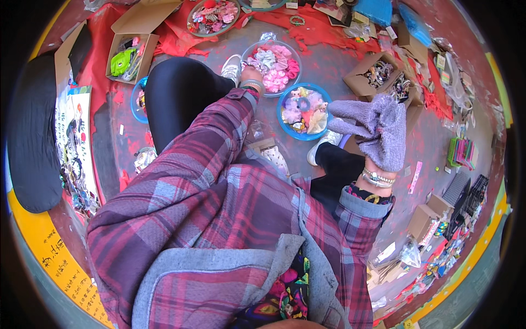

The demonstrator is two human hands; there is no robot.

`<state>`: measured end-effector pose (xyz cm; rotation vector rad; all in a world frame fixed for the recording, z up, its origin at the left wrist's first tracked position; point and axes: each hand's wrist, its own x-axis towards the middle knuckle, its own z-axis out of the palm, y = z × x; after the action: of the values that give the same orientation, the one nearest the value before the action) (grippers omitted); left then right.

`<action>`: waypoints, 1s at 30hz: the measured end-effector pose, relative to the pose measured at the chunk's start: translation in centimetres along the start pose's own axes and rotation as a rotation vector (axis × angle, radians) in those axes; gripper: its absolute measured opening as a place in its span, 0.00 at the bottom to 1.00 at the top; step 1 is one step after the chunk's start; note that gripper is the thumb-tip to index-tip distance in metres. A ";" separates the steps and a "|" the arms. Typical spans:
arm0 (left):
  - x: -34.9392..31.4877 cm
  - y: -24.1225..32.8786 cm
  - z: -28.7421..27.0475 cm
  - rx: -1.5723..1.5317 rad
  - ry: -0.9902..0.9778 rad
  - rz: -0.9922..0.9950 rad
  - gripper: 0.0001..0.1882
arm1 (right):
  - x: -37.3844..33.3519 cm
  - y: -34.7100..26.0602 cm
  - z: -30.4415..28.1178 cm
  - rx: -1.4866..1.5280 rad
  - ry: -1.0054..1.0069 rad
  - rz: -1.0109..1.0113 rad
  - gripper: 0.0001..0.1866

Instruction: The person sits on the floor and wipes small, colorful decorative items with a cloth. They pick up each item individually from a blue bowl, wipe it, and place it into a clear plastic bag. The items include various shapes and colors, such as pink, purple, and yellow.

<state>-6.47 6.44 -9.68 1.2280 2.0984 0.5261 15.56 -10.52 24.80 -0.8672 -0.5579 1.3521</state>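
My right hand (375, 166), raised at the right with beaded bracelets on its wrist, carries a fuzzy lavender headband (390, 134) with a bow of two long ear-like ends. The cloth covers most of the hand, and its fingers are hidden. Farther off, my left hand (252, 75) reaches down to the near left rim of a clear round basin (299, 59) of pink and white scrunchies (277, 67). Its fingers are too hidden to read. Just to the right of that basin stands a blue round tub (283, 122) with pastel fluffy hair ties (307, 107).
Open cardboard boxes stand at the upper left (149, 55) and the right (359, 74), holding small goods. Another basin (193, 30) of hair ties lies at the back on red cloth (307, 27). A sunglasses display (76, 118) leans at the left. Small goods and packaging litter the right-hand floor.
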 end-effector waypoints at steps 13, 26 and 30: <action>2.7 -0.9 2.0 0.385 -0.225 0.193 0.13 | 1.5 1.7 -2.0 0.058 0.164 0.252 0.26; 2.5 5.4 0.2 -0.991 -0.555 -0.081 0.09 | 0.7 0.6 0.3 0.130 -0.072 0.122 0.18; -1.9 11.2 -5.6 -1.490 -0.955 0.027 0.09 | 0.3 0.6 -0.5 0.025 -0.132 0.011 0.16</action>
<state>-2.77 10.10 1.86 0.3801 0.4988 0.9641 15.67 -10.30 23.99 -0.7655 -0.6373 1.4306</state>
